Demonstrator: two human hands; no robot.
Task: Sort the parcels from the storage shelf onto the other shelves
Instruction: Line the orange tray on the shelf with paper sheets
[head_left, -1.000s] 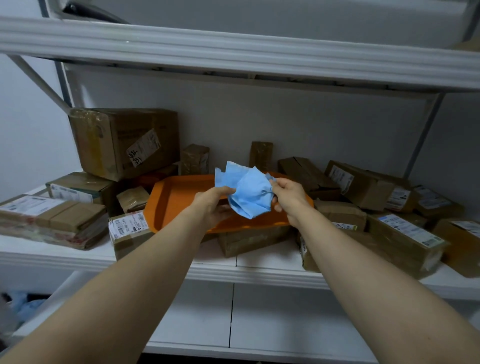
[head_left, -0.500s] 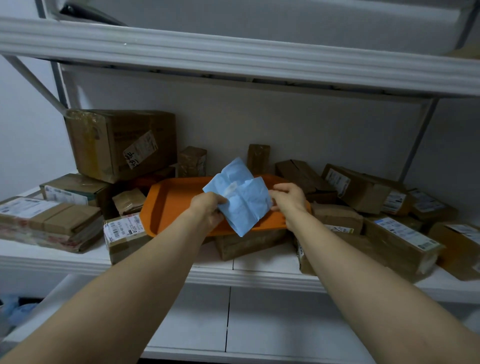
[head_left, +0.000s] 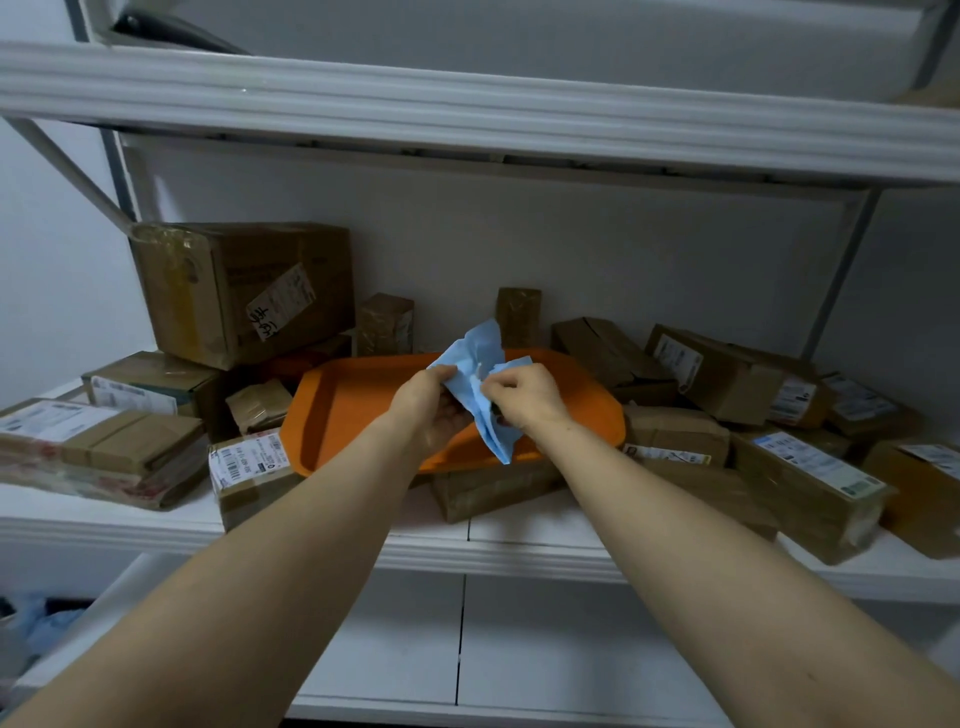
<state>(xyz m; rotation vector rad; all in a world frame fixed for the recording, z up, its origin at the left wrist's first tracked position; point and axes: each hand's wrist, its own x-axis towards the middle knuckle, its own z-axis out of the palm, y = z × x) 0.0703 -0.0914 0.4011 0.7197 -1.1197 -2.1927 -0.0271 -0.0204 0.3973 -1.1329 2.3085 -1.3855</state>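
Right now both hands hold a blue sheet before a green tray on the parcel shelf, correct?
No: the head view shows the tray is orange, not green. The left hand and right hand do hold the blue sheet before it, on the parcel shelf.

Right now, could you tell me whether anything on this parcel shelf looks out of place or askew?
An orange tray sits propped on top of parcels, not on the shelf board. The left hand and right hand pinch a crumpled blue sheet before it; parcels at right lie heaped askew.

Printed labels (head_left: 818, 465) on parcels (head_left: 779, 499), handwriting (head_left: 262, 325) on big box (head_left: 208, 291), nothing legible
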